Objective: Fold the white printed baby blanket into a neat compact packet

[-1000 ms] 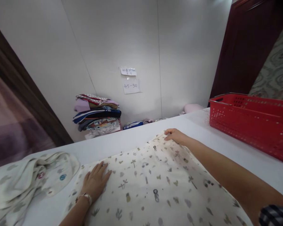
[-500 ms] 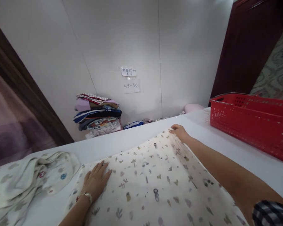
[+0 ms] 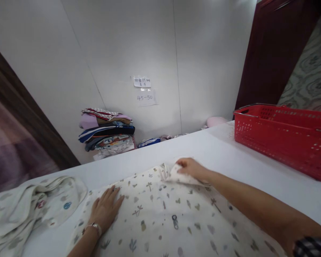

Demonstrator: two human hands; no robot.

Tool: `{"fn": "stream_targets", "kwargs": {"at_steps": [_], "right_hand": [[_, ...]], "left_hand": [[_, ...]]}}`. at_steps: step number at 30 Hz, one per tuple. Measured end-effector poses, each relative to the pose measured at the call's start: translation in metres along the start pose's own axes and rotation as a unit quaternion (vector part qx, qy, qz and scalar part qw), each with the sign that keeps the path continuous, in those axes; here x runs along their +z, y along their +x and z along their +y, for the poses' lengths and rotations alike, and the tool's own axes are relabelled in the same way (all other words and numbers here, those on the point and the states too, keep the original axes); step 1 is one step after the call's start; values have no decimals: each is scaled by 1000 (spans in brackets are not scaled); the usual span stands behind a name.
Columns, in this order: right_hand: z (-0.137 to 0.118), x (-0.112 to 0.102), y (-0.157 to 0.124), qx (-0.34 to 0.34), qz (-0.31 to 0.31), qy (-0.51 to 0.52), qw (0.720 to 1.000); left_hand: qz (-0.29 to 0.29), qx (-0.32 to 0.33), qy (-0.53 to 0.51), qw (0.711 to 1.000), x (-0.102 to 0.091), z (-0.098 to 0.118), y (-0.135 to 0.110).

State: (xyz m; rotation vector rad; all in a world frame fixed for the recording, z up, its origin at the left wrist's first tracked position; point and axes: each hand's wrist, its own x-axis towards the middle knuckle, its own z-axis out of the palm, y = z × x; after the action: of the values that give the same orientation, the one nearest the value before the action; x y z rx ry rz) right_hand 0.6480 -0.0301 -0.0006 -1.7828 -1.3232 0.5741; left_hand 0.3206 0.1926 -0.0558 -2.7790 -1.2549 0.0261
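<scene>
Left hand (image 3: 106,207) lies flat, loosely spread, on the printed cloth (image 3: 167,210); right hand (image 3: 191,169), outstretched, pinches its raised far-right part — far edge slanting away rightward, long axis unclear.

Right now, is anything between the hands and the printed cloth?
Nothing visible: the left hand rests directly on the printed cloth, and the right hand grips its lifted far-right part. The red basket stands apart, off to the right.

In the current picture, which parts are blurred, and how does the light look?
Head view: the right hand and the lifted part of the cloth look smeared; the left hand is clearer. Head view: the light is soft, without strong glare on the table.
</scene>
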Motion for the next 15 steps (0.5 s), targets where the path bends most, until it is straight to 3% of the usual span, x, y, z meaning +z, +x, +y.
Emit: {"fn": "stream_targets", "kwargs": {"at_steps": [2,4,6,9,12,15], "right_hand": [[23,-25,25,131,109,-1,985],[46,-46,43,216,161,-50,962],[65,-57,53,255,167,-88,948],[81,-59,60,273,156,-127,941],[82,-55,70,281,142,-146,938],[76,-53,79,294,114,-136,939]], "left_hand": [[3,-6,-3,1000,-1,-1,0],[0,13,0,1000,-1,-2,-1],[-3,33,0,999,0,-3,0],[16,11,-20,1000,2,-3,1],[31,-12,-30,999,4,-2,2],[15,13,0,1000,4,-4,1]]}}
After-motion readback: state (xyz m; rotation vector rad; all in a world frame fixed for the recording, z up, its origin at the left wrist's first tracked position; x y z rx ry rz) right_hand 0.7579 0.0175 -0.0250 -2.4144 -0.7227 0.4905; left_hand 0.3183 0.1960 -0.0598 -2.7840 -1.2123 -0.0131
